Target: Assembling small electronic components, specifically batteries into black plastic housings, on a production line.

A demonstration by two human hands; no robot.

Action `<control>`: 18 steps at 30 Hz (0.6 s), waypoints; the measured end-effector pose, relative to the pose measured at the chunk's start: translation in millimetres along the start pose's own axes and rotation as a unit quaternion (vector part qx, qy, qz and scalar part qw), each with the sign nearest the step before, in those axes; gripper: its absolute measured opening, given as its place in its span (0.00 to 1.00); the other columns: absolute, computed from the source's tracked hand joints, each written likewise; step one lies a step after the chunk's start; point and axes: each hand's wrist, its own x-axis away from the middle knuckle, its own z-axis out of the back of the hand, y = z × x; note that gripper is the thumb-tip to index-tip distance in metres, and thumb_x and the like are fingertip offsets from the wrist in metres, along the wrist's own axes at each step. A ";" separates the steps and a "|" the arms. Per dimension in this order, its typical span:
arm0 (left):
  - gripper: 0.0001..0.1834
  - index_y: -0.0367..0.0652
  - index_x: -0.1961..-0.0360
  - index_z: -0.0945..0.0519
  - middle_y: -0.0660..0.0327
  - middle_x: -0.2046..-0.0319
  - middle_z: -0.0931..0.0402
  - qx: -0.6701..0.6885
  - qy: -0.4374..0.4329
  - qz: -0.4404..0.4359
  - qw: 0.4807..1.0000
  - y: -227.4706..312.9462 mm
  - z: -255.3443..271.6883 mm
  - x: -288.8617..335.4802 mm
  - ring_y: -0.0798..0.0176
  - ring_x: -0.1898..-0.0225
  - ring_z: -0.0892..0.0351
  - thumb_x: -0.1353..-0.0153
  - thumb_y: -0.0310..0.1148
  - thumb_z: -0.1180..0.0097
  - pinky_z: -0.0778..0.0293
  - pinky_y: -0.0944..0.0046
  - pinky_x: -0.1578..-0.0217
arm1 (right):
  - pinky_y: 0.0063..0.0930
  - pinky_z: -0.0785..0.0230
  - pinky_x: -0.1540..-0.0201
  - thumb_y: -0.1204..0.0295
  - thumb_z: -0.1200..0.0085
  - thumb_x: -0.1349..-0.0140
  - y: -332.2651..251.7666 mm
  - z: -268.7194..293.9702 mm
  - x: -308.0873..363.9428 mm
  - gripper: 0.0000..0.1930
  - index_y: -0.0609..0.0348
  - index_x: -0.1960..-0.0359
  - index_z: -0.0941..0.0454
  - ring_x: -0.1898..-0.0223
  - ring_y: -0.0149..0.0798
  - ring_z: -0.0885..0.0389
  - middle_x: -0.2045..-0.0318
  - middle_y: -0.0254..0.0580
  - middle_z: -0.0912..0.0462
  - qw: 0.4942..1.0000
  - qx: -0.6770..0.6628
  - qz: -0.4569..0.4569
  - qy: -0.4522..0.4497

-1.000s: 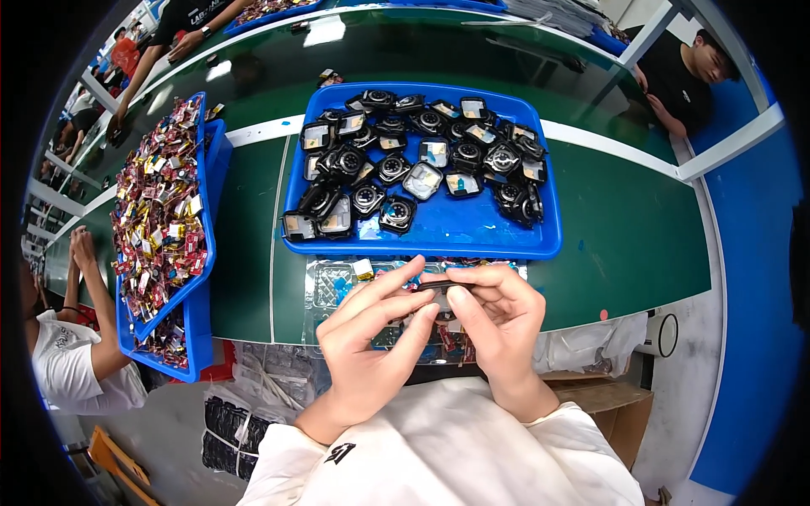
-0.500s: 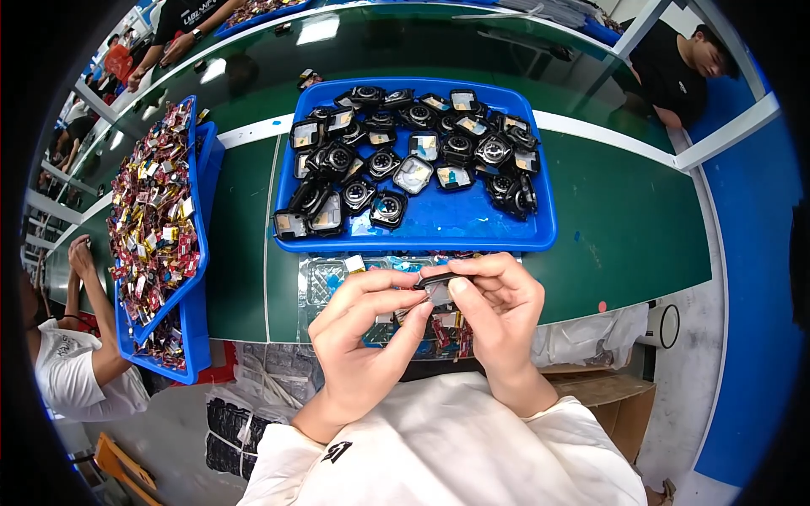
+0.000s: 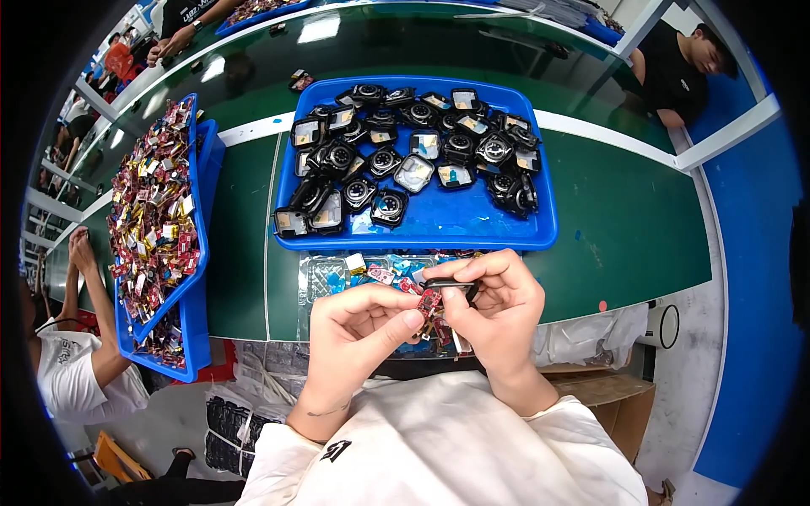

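Observation:
Pinched between the thumb and fingers of my left hand (image 3: 359, 333) is a small red circuit board (image 3: 429, 300). My right hand (image 3: 504, 320) grips a black smartwatch case (image 3: 462, 285) just beside that board; whether the two are still joined cannot be made out. Below both hands lies a clear plastic tray (image 3: 317, 277) holding loose red boards, blue bits and a small white piece (image 3: 355, 262). Directly beyond my hands is a blue tray (image 3: 422, 244) with many black smartwatch cases (image 3: 389, 207), some back up, others showing their insides.
To the left, stacked blue trays (image 3: 203, 244) carry a heap of red circuit boards (image 3: 152, 228). A person in white (image 3: 80, 363) sits past them. Another person in black (image 3: 675, 80) is at the far right, behind a white frame post (image 3: 730, 131). A cardboard box (image 3: 620, 405) stands below the table.
The red board now shows in my left fingers, which have drawn lower and closed in. My right hand has tilted the watch case slightly. More of the clear tray's contents is visible.

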 end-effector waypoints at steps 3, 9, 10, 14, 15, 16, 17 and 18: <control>0.05 0.31 0.67 0.21 0.56 0.70 0.19 -0.010 0.006 -0.015 1.000 -8.5 1.8 -1.9 0.71 0.71 0.21 0.46 0.18 0.40 0.24 0.74 0.69 | 0.22 0.24 0.61 0.86 0.45 0.47 3.6 -3.0 3.5 0.09 0.66 0.66 0.31 0.62 0.32 0.19 0.63 0.53 0.19 0.997 0.047 0.054 0.006; 0.05 0.30 0.68 0.22 0.56 0.71 0.20 -0.035 0.042 -0.037 0.998 -11.3 -2.7 -1.8 0.71 0.71 0.21 0.46 0.19 0.39 0.24 0.74 0.69 | 0.23 0.24 0.60 0.86 0.43 0.48 2.1 -3.6 5.9 0.11 0.65 0.65 0.32 0.62 0.32 0.19 0.59 0.56 0.20 0.996 0.036 0.082 -0.018; 0.05 0.30 0.68 0.22 0.56 0.71 0.20 -0.034 0.041 -0.039 0.998 -11.5 -3.1 -1.7 0.71 0.71 0.21 0.46 0.19 0.39 0.24 0.74 0.69 | 0.24 0.24 0.60 0.86 0.44 0.47 3.3 -2.5 7.0 0.11 0.65 0.65 0.32 0.61 0.33 0.19 0.58 0.57 0.21 0.995 0.054 0.086 -0.021; 0.06 0.30 0.68 0.22 0.56 0.71 0.20 -0.056 0.045 -0.050 0.996 -14.2 -1.9 -0.5 0.71 0.71 0.21 0.47 0.19 0.38 0.24 0.74 0.69 | 0.24 0.24 0.60 0.87 0.44 0.46 6.8 -2.2 7.8 0.10 0.65 0.66 0.33 0.59 0.34 0.20 0.58 0.59 0.21 0.996 0.038 0.075 -0.014; 0.06 0.30 0.68 0.22 0.56 0.71 0.20 -0.062 0.042 -0.053 0.996 -14.4 -2.0 -0.1 0.71 0.71 0.20 0.47 0.19 0.38 0.24 0.75 0.69 | 0.24 0.24 0.60 0.87 0.44 0.46 6.4 -1.6 7.7 0.10 0.65 0.66 0.33 0.59 0.34 0.20 0.58 0.59 0.21 0.996 0.039 0.077 -0.015; 0.06 0.30 0.68 0.22 0.56 0.71 0.20 -0.070 0.038 -0.056 0.995 -14.7 -1.4 -0.6 0.71 0.71 0.20 0.47 0.19 0.38 0.24 0.75 0.69 | 0.23 0.25 0.60 0.87 0.45 0.46 5.7 -0.8 8.2 0.10 0.65 0.66 0.33 0.59 0.35 0.20 0.58 0.59 0.21 0.997 0.032 0.068 -0.018; 0.06 0.30 0.68 0.22 0.56 0.71 0.20 -0.069 0.037 -0.058 0.995 -13.9 -2.1 -0.9 0.71 0.71 0.20 0.47 0.19 0.38 0.24 0.75 0.69 | 0.23 0.25 0.60 0.87 0.45 0.45 4.8 -0.5 8.4 0.10 0.65 0.66 0.33 0.59 0.35 0.20 0.58 0.59 0.21 0.998 0.025 0.059 -0.021; 0.06 0.30 0.68 0.22 0.56 0.71 0.20 -0.072 0.045 -0.058 0.995 -12.7 -2.7 -1.3 0.71 0.71 0.21 0.47 0.19 0.37 0.24 0.75 0.69 | 0.23 0.25 0.60 0.87 0.45 0.45 4.2 -1.5 7.6 0.10 0.65 0.66 0.33 0.59 0.35 0.20 0.58 0.59 0.21 0.998 0.024 0.061 -0.024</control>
